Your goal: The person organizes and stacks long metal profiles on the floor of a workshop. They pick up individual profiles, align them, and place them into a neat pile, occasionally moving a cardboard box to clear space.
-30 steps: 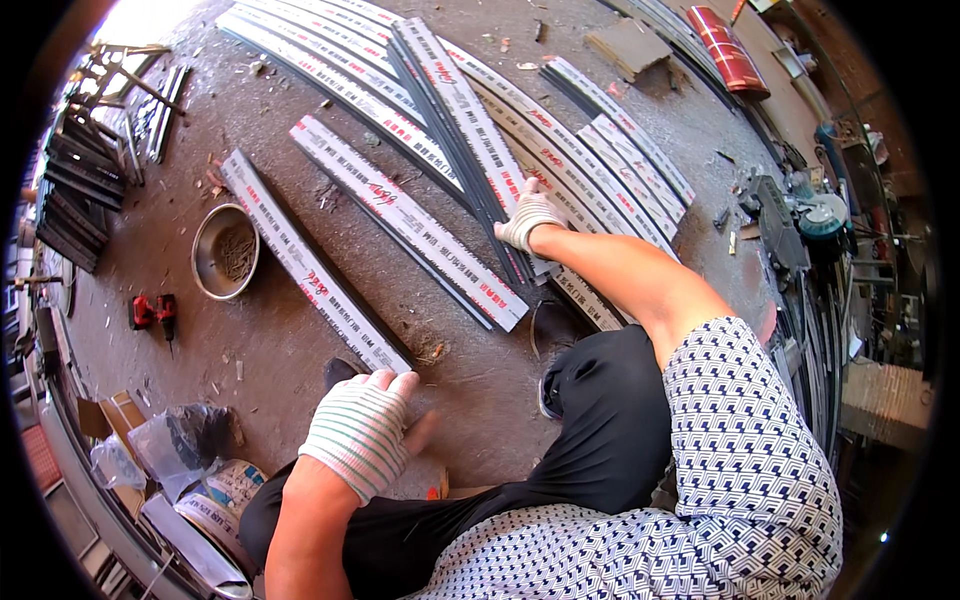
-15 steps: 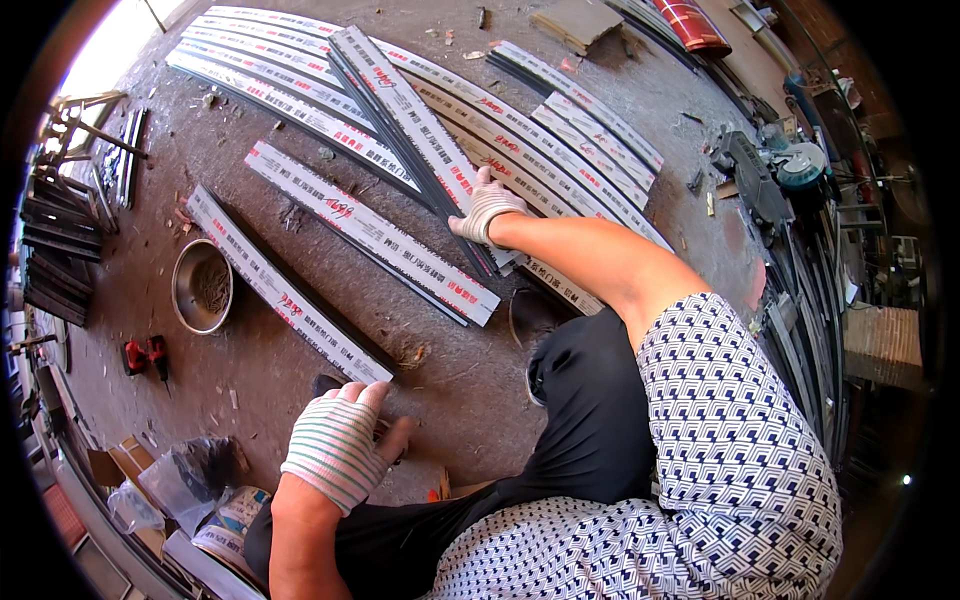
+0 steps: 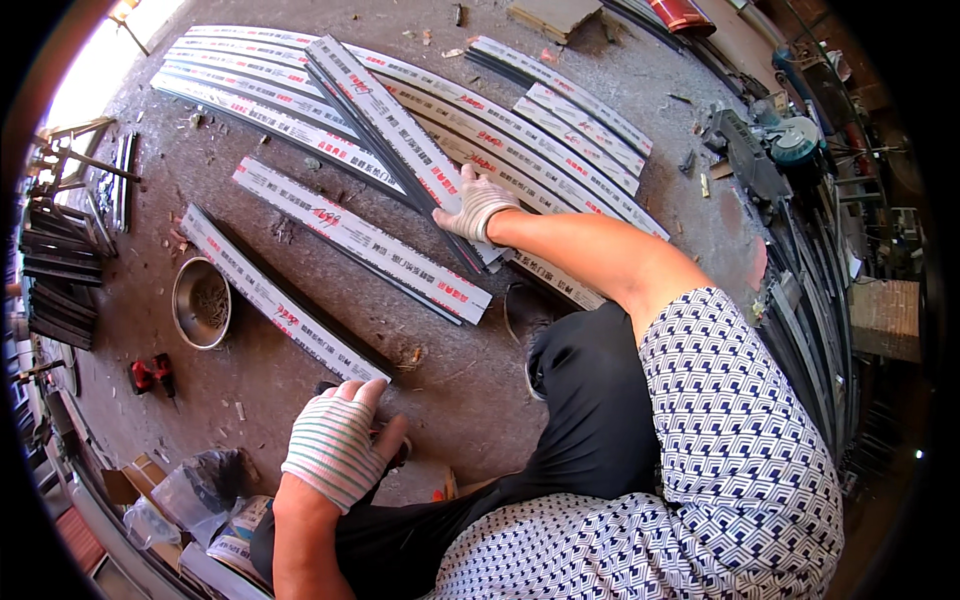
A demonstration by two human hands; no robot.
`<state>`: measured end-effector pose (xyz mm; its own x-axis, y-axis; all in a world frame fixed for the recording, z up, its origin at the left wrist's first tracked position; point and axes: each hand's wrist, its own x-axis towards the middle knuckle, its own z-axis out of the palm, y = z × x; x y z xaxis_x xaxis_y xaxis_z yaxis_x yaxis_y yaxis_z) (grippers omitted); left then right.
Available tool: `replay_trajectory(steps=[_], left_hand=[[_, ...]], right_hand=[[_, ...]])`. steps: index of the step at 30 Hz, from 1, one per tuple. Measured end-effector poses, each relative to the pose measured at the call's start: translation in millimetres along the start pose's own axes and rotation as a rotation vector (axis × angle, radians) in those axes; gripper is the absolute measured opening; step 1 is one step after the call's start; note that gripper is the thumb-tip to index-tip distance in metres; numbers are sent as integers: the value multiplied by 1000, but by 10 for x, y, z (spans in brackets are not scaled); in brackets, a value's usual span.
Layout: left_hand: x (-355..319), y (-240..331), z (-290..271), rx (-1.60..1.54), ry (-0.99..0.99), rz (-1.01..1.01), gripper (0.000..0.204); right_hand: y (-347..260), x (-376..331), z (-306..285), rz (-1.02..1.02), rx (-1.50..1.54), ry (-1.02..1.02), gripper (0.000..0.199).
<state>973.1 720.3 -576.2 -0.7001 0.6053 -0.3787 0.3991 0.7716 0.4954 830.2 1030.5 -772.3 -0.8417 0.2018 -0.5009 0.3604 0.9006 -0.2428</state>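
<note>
- The long wrapped metal profile (image 3: 400,130) lies on the concrete floor (image 3: 480,380), resting across the row of similar strips; its near end sits under the right hand (image 3: 478,205), just above the middle of the view.
- Its long axis runs from about 10 o'clock, far end, to about 4 o'clock, near end, so the near end points toward the person's knees.
- The right hand, gloved, lies on that near end; the fingers are spread and curled onto the strip, pressing or gripping it, and I cannot tell whether they close round its edge.
- The right hand is plainly the nearer one; the profile runs away from its fingertips toward 10 o'clock.
- The left hand (image 3: 335,445), gloved, sits at 7 o'clock of the view, fingers loosely folded on the floor at the near end of a shorter strip (image 3: 280,300), well apart from the long profile.
- At 9 o'clock from that strip stands a round metal bowl (image 3: 200,300).
</note>
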Motion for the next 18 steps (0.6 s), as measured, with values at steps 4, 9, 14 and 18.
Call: replay_trajectory(steps=[4, 9, 14, 18], left_hand=[[4, 25, -23, -10, 116, 125, 44], [52, 201, -127, -124, 302, 279, 45], [-24, 302, -265, -207, 446, 422, 45], [-132, 344, -356, -277, 528, 482, 43]], right_hand=[[8, 9, 32, -26, -46, 81, 108], [279, 287, 293, -75, -31, 168, 107], [340, 293, 275, -93, 25, 190, 102], [248, 223, 138, -95, -29, 186, 95]])
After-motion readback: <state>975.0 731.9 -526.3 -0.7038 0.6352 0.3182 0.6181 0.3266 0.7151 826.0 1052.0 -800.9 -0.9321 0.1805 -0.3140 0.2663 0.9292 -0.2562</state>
